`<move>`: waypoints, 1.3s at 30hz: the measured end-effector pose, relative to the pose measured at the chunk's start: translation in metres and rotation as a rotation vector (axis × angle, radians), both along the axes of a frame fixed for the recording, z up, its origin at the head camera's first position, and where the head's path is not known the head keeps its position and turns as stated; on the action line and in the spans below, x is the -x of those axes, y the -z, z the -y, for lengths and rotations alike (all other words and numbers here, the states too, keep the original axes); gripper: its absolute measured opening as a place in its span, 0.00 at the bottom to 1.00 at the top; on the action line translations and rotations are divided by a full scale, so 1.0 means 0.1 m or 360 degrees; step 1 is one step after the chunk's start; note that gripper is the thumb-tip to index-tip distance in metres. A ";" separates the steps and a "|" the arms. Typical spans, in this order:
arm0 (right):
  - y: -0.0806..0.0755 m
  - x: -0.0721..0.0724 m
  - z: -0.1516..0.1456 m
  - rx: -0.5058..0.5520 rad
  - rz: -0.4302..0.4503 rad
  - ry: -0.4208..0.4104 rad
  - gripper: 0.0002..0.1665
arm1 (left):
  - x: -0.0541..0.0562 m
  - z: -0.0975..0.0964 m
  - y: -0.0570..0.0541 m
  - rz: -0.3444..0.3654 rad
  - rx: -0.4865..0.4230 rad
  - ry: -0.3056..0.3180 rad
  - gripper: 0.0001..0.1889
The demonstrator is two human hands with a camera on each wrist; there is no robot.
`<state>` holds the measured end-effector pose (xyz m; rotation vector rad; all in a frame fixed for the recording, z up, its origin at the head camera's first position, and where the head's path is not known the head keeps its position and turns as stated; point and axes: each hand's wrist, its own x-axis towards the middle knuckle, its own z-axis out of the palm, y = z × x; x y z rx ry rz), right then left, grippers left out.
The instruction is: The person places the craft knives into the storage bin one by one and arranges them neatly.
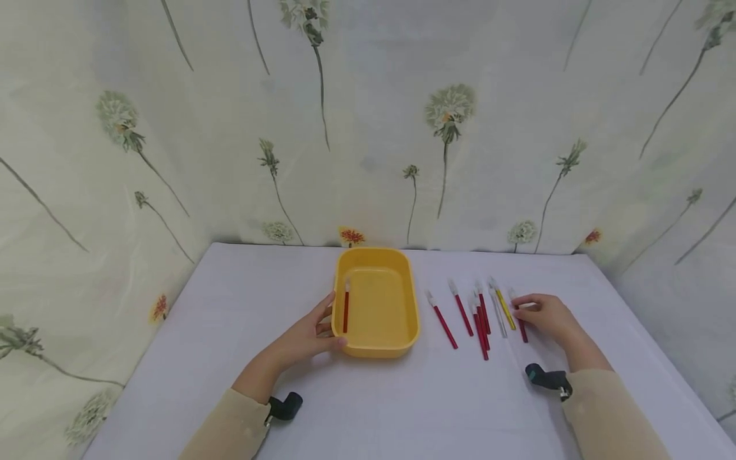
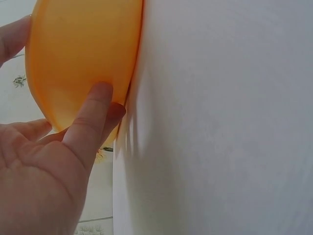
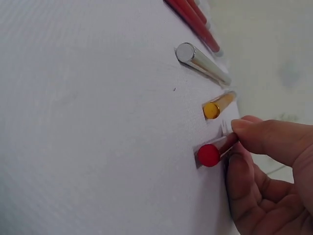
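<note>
My left hand [image 1: 307, 335] holds a yellow tray [image 1: 376, 352] at its near left corner, thumb and fingers spread against the rim and outer wall. In the left wrist view, fingertips press the tray's orange-looking side [image 2: 83, 54]. One red stick [image 1: 346, 312] with a pale tip lies inside along the left wall. At the right, my right hand [image 1: 546, 316] pinches a red stick [image 1: 522, 330] between thumb and fingers. The right wrist view shows that stick's round red end [image 3: 209, 155] close to the tabletop; the fingers hide its middle. A yellow stick [image 1: 505, 310] lies just left of it.
A silver stick [image 1: 498, 314] lies beside the yellow one. Several red sticks with pale tips, including one nearest the tray [image 1: 445, 327], lie between tray and right hand. A white cloth [image 1: 391, 409] covers the table; a flower-printed backdrop [image 1: 368, 128] rises behind.
</note>
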<state>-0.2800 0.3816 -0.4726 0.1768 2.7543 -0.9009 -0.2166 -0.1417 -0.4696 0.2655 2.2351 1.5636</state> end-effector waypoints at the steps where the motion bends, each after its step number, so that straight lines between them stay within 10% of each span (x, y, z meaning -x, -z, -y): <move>1: 0.00 -0.01 -0.01 0.0023 0.0008 0.0012 0.31 | 0.00 0.00 0.00 -0.0003 -0.0004 0.0006 0.55; 22: -0.21 -0.25 0.14 0.0313 -0.0006 0.0140 0.33 | -0.11 -0.08 0.02 -0.0042 0.0039 -0.0023 0.55; 39: -0.72 -0.50 0.67 0.0394 -0.0162 0.0037 0.31 | -0.12 -0.07 0.02 -0.0030 0.0041 -0.0031 0.54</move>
